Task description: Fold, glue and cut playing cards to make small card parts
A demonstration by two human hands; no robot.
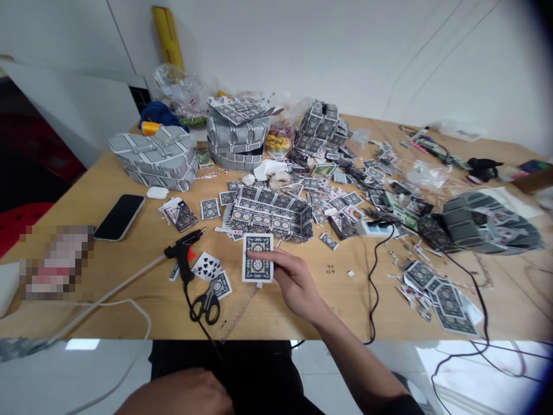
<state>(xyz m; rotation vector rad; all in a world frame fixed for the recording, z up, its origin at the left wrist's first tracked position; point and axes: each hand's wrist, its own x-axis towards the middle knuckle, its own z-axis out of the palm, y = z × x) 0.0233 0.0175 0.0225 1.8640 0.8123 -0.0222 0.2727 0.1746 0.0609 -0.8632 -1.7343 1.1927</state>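
Note:
My right hand (294, 279) holds a playing card (258, 262) upright, back side showing, with the index finger across its face and the thumb hidden behind it. Just behind the card stands an open box made of cards (270, 213). To the left lie a black glue gun (185, 259), a face-up spade card (207, 266), another card (222, 285) and black-handled scissors (206, 305). A clear ruler (237, 316) lies below the held card. At the bottom edge my left arm rests near my lap; its hand cannot be made out.
Woven card baskets (158, 158) stand at the back left, another (488, 222) at the right. A phone (120, 217) lies left. Loose cards (449, 305) and a power strip (375, 229) with black cables lie right. A white cable crosses the left side.

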